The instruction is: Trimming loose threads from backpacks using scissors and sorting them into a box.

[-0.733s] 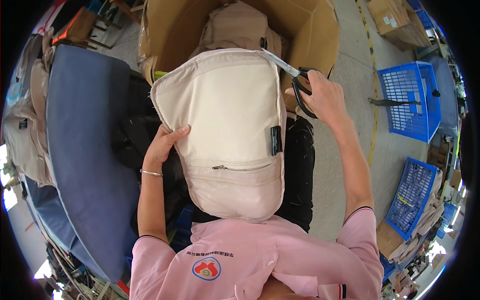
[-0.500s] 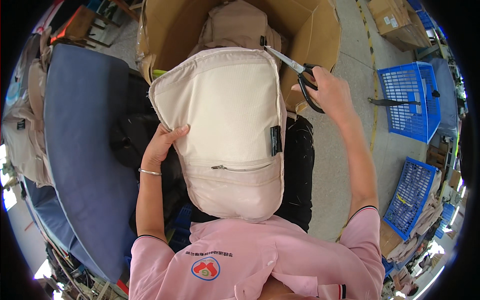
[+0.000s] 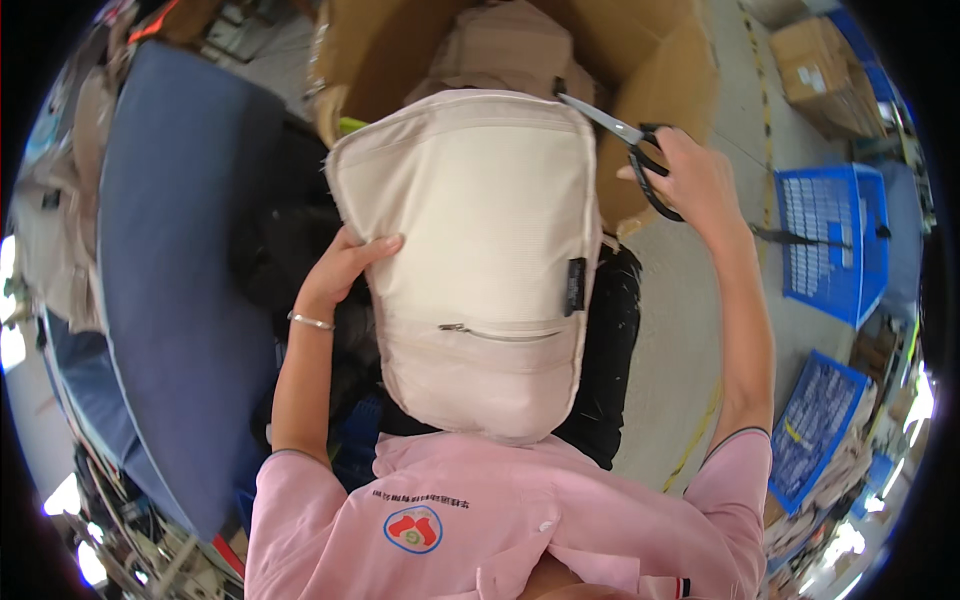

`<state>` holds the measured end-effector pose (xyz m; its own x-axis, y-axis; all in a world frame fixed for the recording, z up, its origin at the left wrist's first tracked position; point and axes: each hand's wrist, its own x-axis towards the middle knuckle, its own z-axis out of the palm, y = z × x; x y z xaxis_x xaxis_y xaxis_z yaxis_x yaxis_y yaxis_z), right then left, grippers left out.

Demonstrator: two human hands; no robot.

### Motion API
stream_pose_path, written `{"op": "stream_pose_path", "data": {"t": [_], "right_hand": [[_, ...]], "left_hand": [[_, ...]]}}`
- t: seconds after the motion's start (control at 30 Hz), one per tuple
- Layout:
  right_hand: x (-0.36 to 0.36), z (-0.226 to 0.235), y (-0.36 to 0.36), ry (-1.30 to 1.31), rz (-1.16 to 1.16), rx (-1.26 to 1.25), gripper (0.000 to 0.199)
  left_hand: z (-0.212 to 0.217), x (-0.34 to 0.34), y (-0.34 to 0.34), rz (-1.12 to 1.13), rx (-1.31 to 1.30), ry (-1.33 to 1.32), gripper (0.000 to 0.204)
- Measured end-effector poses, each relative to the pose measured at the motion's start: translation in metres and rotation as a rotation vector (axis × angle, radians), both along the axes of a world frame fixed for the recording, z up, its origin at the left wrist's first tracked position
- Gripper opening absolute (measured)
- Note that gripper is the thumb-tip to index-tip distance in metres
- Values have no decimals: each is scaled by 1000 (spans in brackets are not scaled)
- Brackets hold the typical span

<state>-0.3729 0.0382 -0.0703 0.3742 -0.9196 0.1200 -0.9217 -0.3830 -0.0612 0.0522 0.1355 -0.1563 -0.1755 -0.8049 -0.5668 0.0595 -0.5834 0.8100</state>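
Note:
A cream-coloured bag (image 3: 480, 220), its seams and an inside zip pocket facing up, lies across my lap. My left hand (image 3: 340, 270) grips the bag's left edge, thumb on top and the other fingers hidden beneath. In my right hand (image 3: 700, 180) are black-handled scissors (image 3: 640, 150), my fingers through the loops. Their blades point up and left to the bag's upper right corner and look closed or nearly so. By the tip sits a small dark tab (image 3: 559, 87). A black label (image 3: 574, 286) is on the bag's right seam.
Beyond my knees stands a large open cardboard box (image 3: 665, 60) with more beige bags (image 3: 505, 45) inside. A blue-grey padded surface (image 3: 180, 290) fills the left side. Blue plastic baskets (image 3: 830, 240) and another carton (image 3: 825, 75) stand at the right.
The whole view has shifted, so the bag and both hands appear farther right. Grip on bag and scissors is unchanged, and the scissor tip stays at the upper right corner.

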Motion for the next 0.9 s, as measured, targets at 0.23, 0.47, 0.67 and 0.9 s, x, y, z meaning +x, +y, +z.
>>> {"op": "stream_pose_path", "data": {"t": [0.23, 0.47, 0.67, 0.9], "right_hand": [[2, 0, 33, -137, -309, 98, 50], [-41, -74, 142, -376, -654, 57, 43], [-54, -165, 227, -467, -747, -85, 39], [-22, -130, 217, -231, -726, 46, 39]], "left_hand": [[5, -9, 25, 141, -123, 9, 70], [15, -12, 80, 249, -131, 21, 88], [56, -22, 86, 180, 17, 267, 44], [196, 63, 92, 873, -600, -132, 45]]}}
